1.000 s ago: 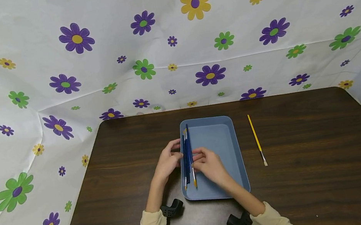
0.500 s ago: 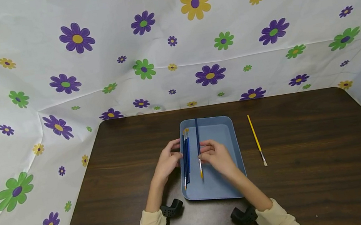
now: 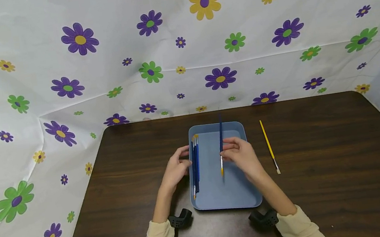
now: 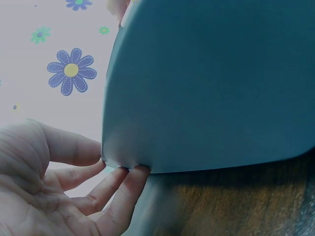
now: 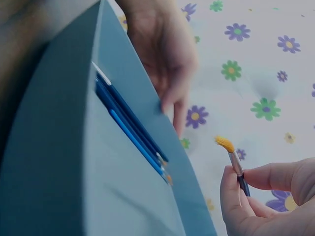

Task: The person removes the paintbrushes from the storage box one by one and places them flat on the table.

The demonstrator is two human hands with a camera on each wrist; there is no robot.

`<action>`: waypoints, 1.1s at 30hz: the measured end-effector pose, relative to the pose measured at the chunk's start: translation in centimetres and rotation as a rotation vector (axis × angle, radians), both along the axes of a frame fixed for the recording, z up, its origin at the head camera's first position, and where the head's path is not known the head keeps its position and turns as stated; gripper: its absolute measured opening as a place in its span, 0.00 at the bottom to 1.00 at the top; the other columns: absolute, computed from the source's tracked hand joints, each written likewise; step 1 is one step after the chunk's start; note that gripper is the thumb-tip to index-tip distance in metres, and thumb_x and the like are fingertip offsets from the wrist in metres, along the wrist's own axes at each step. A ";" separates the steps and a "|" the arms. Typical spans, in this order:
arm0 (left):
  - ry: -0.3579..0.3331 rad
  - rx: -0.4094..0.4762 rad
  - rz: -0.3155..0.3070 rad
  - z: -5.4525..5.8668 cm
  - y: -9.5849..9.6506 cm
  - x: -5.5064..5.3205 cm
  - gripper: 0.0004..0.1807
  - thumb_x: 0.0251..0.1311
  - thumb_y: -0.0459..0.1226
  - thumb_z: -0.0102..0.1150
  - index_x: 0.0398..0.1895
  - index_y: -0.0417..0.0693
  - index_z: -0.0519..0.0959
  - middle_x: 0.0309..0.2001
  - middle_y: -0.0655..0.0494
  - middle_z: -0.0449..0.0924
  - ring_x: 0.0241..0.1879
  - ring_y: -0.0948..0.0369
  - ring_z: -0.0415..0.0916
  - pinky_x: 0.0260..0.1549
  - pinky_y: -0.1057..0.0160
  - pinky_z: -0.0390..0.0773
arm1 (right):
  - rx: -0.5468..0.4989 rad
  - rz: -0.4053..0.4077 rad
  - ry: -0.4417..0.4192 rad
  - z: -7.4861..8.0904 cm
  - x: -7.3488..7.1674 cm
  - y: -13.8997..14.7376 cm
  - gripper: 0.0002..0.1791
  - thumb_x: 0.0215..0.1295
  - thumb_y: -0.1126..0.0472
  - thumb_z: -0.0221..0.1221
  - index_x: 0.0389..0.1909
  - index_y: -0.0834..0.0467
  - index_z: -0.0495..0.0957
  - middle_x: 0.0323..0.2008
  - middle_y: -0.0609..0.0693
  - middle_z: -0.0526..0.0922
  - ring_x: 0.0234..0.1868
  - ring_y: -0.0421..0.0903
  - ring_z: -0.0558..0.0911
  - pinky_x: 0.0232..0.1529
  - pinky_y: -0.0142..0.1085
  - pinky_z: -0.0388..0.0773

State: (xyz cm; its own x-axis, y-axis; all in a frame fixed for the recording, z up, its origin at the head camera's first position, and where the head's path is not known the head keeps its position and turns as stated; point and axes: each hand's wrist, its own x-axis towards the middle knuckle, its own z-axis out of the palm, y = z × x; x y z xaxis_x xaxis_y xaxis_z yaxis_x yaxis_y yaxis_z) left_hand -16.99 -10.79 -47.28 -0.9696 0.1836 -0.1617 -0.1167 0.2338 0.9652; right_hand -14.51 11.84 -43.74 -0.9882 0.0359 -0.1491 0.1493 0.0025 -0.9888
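Observation:
My right hand (image 3: 243,157) pinches a dark blue paintbrush (image 3: 221,138) near its metal collar, raised over the blue-grey tray (image 3: 234,193). Its yellow bristles (image 5: 225,143) show clearly in the right wrist view, with thumb and fingertips just behind them. My left hand (image 3: 176,167) grips the left side of the tray, thumb at the rim and fingers against the outer wall (image 4: 206,98). Several blue paintbrushes (image 3: 195,169) lie side by side along the tray's left inner wall, some bristles toward the far end, at least one toward the near end.
A yellow paintbrush (image 3: 268,141) lies on the dark wooden table (image 3: 332,179), right of the tray, its bristles toward me. A flower-printed white sheet (image 3: 166,56) hangs behind the table and down its sides. Each wrist wears a black mount (image 3: 181,219).
My right hand has drawn one blue paintbrush away from the group, carrying it right and up from the tray floor. My left hand and the other brushes stay put.

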 end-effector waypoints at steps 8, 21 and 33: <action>0.005 -0.011 0.007 0.2 0.2 0.2 0.31 0.65 0.27 0.53 0.73 0.37 0.69 0.64 0.35 0.72 0.44 0.50 0.78 0.33 0.53 0.82 | 0.003 -0.031 -0.001 0.8 -0.3 2.2 0.24 0.68 0.75 0.59 0.65 0.75 0.69 0.42 0.58 0.82 0.38 0.42 0.87 0.41 0.30 0.84; 0.004 0.005 0.006 0.1 0.1 0.1 0.31 0.64 0.27 0.52 0.73 0.38 0.70 0.64 0.36 0.72 0.43 0.52 0.78 0.32 0.56 0.82 | -0.043 -0.100 0.010 2.0 -0.2 5.0 0.26 0.71 0.75 0.57 0.67 0.76 0.65 0.36 0.46 0.81 0.36 0.38 0.87 0.41 0.29 0.84; 0.000 0.003 0.005 0.1 0.0 0.0 0.31 0.64 0.27 0.53 0.73 0.40 0.71 0.64 0.37 0.73 0.43 0.52 0.78 0.33 0.55 0.82 | -0.041 -0.138 0.050 2.6 -0.1 8.3 0.28 0.73 0.74 0.56 0.70 0.76 0.60 0.32 0.40 0.82 0.35 0.34 0.86 0.41 0.28 0.83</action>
State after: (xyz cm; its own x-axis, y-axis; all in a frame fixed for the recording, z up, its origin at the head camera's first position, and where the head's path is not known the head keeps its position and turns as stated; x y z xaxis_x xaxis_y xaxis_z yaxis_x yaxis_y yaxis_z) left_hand -16.99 -10.76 -47.21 -0.9705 0.1797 -0.1609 -0.1175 0.2303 0.9660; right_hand -14.60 20.16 -41.12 -0.9805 0.1668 -0.1041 0.0962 -0.0548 -0.9939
